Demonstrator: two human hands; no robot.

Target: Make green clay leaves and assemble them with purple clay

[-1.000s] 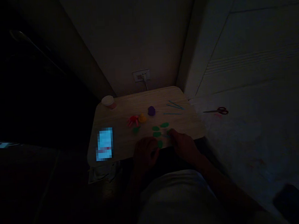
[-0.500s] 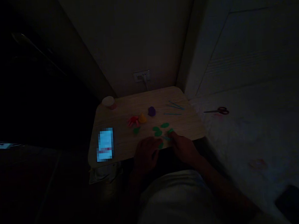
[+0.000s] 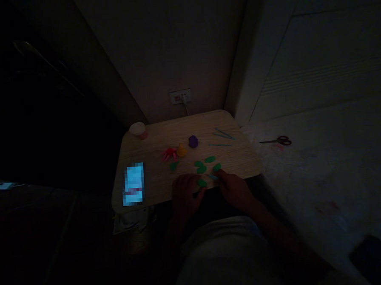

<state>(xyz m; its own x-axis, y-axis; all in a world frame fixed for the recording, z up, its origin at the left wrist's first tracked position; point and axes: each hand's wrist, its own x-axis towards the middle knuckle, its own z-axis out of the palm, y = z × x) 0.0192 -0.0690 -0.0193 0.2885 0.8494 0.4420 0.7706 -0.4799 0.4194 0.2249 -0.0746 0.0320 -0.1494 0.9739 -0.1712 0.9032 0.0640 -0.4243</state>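
Note:
The room is very dark. On a small wooden table [image 3: 154, 178] lie several flat green clay pieces [image 3: 209, 159], a red clay shape [image 3: 169, 152], a yellow lump [image 3: 181, 150] and a purple lump [image 3: 193, 141]. My left hand [image 3: 186, 193] rests at the near edge, fingers curled on a green clay piece [image 3: 202, 183]. My right hand [image 3: 234, 189] is beside it, pinching a thin teal stick [image 3: 212, 177] whose tip points at that green piece.
A lit phone [image 3: 133, 183] lies at the table's front left and a small pink-and-white tub [image 3: 138, 129] at its back left corner. Several teal sticks [image 3: 223, 135] lie at the back right. Scissors [image 3: 276, 141] lie on the pale surface to the right. A wall socket [image 3: 180, 96] is behind.
My hands shifted slightly; the green piece under my left fingers now shows more clearly, and the teal stick in my right hand has come up against it.

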